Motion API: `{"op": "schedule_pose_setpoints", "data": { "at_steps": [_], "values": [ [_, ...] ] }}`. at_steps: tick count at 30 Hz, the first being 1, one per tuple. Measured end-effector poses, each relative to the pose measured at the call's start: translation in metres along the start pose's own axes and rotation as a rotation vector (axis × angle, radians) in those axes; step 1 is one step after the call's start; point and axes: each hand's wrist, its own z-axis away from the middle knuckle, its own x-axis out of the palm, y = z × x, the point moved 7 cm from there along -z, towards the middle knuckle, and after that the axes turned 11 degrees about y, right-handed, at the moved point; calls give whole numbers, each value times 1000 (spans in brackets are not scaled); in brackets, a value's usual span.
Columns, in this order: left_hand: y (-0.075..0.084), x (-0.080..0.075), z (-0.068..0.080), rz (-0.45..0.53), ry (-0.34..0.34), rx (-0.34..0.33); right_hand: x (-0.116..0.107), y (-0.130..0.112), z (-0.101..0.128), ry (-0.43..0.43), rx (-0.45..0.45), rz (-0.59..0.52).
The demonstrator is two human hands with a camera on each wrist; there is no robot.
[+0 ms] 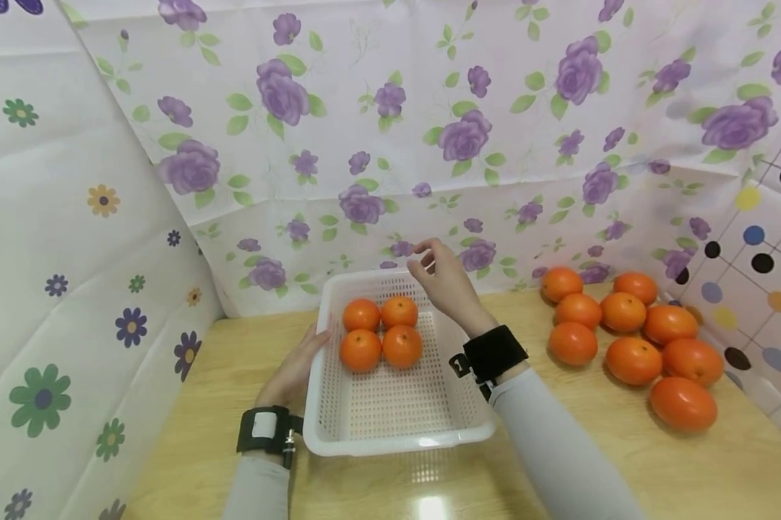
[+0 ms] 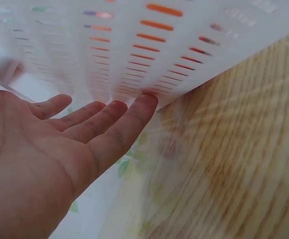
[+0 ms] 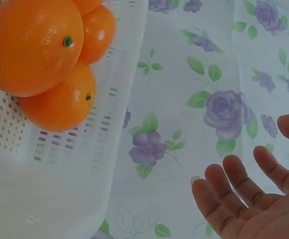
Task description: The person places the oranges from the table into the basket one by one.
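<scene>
A white perforated plastic basket [image 1: 399, 404] stands on the table with several oranges [image 1: 361, 350] grouped toward its far left part. At the basket's left side is my left hand [image 1: 295, 372], its thumb over the rim and its fingers against the outside wall. The left wrist view shows these fingers [image 2: 127, 124] fairly straight along the slotted wall. My right hand [image 1: 447, 280] hovers by the basket's far right rim, fingers loosely bent, holding nothing. In the right wrist view that hand [image 3: 259, 199] is apart from the basket and from the oranges [image 3: 60, 97] in it.
More oranges [image 1: 633, 361] lie loose in a cluster on the right of the wooden table [image 1: 234, 375]. A floral sheet [image 1: 364, 144] hangs behind the basket. Patterned sheets also bound the left [image 1: 71, 289] and right sides.
</scene>
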Motion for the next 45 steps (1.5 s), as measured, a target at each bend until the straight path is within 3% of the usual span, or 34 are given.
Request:
{"op": "schedule_pose_setpoints", "data": {
  "at_steps": [13,24,28,32,45],
  "values": [
    [-2,4,-1,23,-28,-5,-26,-15,6,61,-57,-9],
    [4,5,0,35,-33,3,-75,-21,15,240,-144,-38],
    [5,3,1,31,-30,4,-91,-15,20,294,-157,-56],
    [4,2,1,35,-25,8,-97,-7,24,296,-149,-65],
    [3,7,3,28,-35,2,-122,31,57,368,-63,-49]
  ]
}}
